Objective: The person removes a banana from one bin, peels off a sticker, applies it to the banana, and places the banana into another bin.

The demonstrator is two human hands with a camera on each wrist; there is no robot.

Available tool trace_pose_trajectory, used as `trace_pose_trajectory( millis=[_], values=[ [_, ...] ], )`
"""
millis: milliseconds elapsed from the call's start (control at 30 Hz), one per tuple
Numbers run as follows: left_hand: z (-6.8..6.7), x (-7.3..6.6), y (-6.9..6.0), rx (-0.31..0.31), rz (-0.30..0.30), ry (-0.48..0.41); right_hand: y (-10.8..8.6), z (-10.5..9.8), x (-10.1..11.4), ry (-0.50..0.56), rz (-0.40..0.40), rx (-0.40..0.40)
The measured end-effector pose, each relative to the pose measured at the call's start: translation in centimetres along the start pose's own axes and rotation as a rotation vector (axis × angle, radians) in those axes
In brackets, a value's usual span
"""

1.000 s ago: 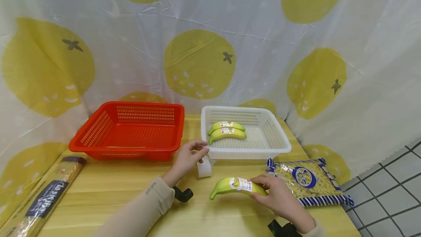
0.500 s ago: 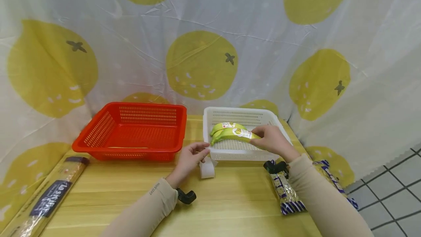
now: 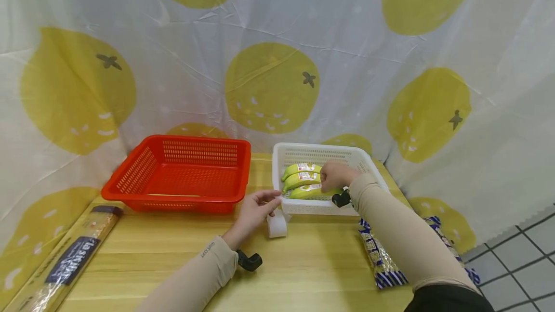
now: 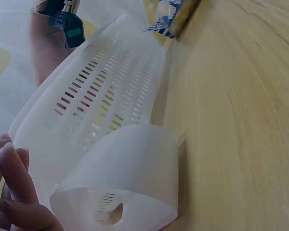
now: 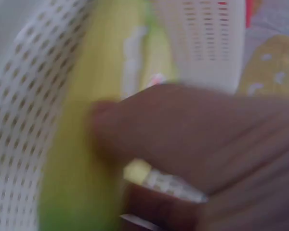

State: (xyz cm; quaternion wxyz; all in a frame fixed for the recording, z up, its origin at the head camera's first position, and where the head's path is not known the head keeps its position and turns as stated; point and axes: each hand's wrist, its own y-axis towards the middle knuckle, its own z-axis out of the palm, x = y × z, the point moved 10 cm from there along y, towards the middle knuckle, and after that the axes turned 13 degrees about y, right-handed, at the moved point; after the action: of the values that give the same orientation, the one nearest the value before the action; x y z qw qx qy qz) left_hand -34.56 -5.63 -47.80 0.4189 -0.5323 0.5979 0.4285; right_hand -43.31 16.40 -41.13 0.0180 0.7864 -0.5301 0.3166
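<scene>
In the head view, my right hand point(image 3: 337, 176) is inside the white basket point(image 3: 377, 172), thumb against the front banana point(image 3: 301, 192). The right wrist view shows this thumb pressed along the yellow banana point(image 5: 72, 144), blurred, with the other fingers partly hidden. Two more labelled bananas, the middle banana point(image 3: 295, 182) and the back banana point(image 3: 289, 171), lie alongside it, their right ends covered by my hand. My left hand point(image 3: 256, 211) holds the basket's near left corner by the rim with its fingertips. Just below those fingers, a curled white paper label point(image 3: 277, 225) hangs at the basket's front.
A red basket point(image 3: 182, 201) stands to the left on the wooden table point(image 3: 182, 244). A long pasta packet point(image 3: 75, 259) lies at the left edge. On the right, a blue-and-white pasta bag point(image 3: 381, 259) is partly under my right forearm. A lemon-print curtain point(image 3: 347, 61) hangs behind.
My right hand has carried a banana from above the table into the white basket, where it now lies in front of the other two. The left hand has stayed at the corner.
</scene>
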Motion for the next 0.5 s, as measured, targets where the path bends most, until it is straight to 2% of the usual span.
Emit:
trace_pose_trajectory(
  millis=[100,233,500],
  values=[
    [0.0,0.0,0.0,0.0,0.001,0.007,0.8,0.9,-0.4,-0.022,0.031,0.046],
    [0.0,0.1,0.0,0.002,0.0,0.008,1.3,1.4,-0.8,-0.023,0.068,0.066],
    [0.0,0.0,0.0,0.003,0.017,0.013,2.0,2.6,-1.2,-0.077,0.063,0.126]
  ],
)
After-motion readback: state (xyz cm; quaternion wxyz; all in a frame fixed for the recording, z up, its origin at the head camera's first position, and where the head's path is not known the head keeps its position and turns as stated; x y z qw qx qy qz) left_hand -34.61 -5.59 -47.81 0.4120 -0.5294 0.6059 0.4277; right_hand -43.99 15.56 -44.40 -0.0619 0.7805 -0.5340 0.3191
